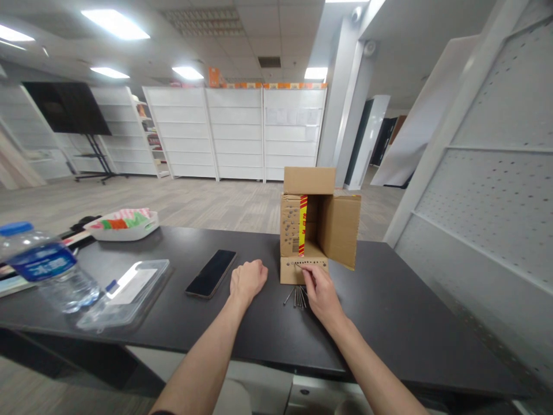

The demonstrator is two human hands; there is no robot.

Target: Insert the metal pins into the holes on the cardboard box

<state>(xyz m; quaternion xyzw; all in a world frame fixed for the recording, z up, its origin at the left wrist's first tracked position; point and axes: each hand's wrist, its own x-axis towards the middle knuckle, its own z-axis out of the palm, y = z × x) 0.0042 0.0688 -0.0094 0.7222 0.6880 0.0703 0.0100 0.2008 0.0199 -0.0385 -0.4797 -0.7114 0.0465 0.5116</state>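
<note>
While the cardboard box (294, 219) stands on the dark desk (389, 323) with its mouth toward the person, the right hand (320, 289) is positioned at its front flap (290, 277). Thumb and finger are closed on a thin piece (297, 265), too small to identify, beside a row of dark spots near the upper edge of the flap. The left hand (249, 280) rests on the desk just left of the box, fingers curled into a fist; whether it encloses anything cannot be determined. The two hands are apart, with the box's lower left corner between them.

Box edges: the top flap (309, 180) stands upright above the mouth; the right flap (343, 230) swings outward and limits access from the right. The front flap is folded down toward the person. A fan of nails (298, 298) lies directly in front of the box, between that flap and the near desk edge.

Working room: the broadest bare stretch of desk runs right of the box, as far as the desk edge beside a white perforated panel (484, 202). Left of the box, beyond the left hand, a phone (211, 274) and a transparent case (129, 294) restrict sideways travel.
</note>
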